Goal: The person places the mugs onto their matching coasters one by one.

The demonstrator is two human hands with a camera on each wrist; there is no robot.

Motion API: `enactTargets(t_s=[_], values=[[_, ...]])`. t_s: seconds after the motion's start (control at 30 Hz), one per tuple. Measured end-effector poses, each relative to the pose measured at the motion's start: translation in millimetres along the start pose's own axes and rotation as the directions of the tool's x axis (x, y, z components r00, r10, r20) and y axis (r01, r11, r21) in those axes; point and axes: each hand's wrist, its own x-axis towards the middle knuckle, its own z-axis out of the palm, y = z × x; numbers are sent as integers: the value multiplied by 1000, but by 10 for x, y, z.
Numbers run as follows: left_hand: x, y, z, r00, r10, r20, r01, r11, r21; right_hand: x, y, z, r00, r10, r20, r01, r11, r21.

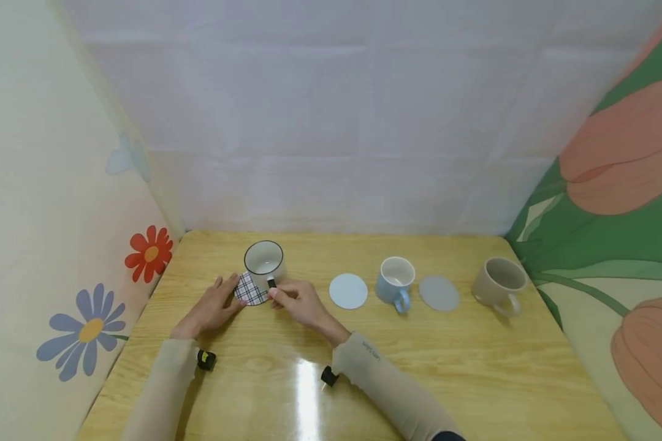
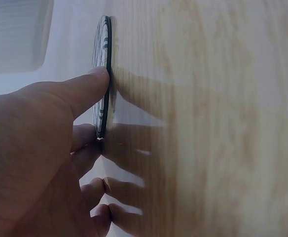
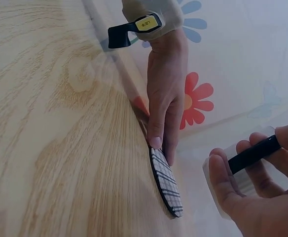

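My right hand [image 1: 300, 301] grips the black handle [image 3: 254, 154] of a white mug [image 1: 264, 260] with a dark rim. The mug is held upright, raised above the tabletop, and in the head view it covers the upper right of a black-and-white plaid coaster [image 1: 249, 291]. That coaster lies flat on the table, with a dark edge seen in the left wrist view. My left hand [image 1: 212, 306] rests at the coaster's left side; its thumb [image 2: 92, 89] touches the edge and the other fingers are spread near the table surface.
To the right on the wooden table [image 1: 265, 380] lie a light blue coaster [image 1: 348, 291], a blue mug [image 1: 391, 288], a grey coaster [image 1: 438, 293] and a beige mug [image 1: 488, 291]. A white cloth [image 1: 331, 122] hangs behind; flowered sheets flank both sides.
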Motion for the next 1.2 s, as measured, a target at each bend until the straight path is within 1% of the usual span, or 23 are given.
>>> enactTargets(t_s=[0.2, 0.37, 0.6, 0.7, 0.93, 1.2], values=[[-10, -13, -2, 1000, 6, -3, -6, 1000, 2, 20, -51, 16, 999, 32, -1, -32, 999, -30], [-12, -13, -5, 1000, 0, 1, 0, 1000, 5, 44, -68, 22, 999, 36, 4, -36, 998, -50], [-7, 13, -24, 1000, -12, 9, 12, 1000, -8, 71, -83, 23, 999, 39, 21, -39, 999, 5], [-1, 11, -22, 1000, -19, 17, 19, 1000, -2, 76, -78, 30, 999, 44, 22, -44, 999, 11], [6, 3, -10, 1000, -21, 7, 21, 1000, -3, 88, -70, 42, 1000, 17, 20, -17, 1000, 0], [1, -3, -13, 1000, 15, -23, -16, 1000, -13, 99, -14, 66, 1000, -5, 9, 5, 1000, 5]])
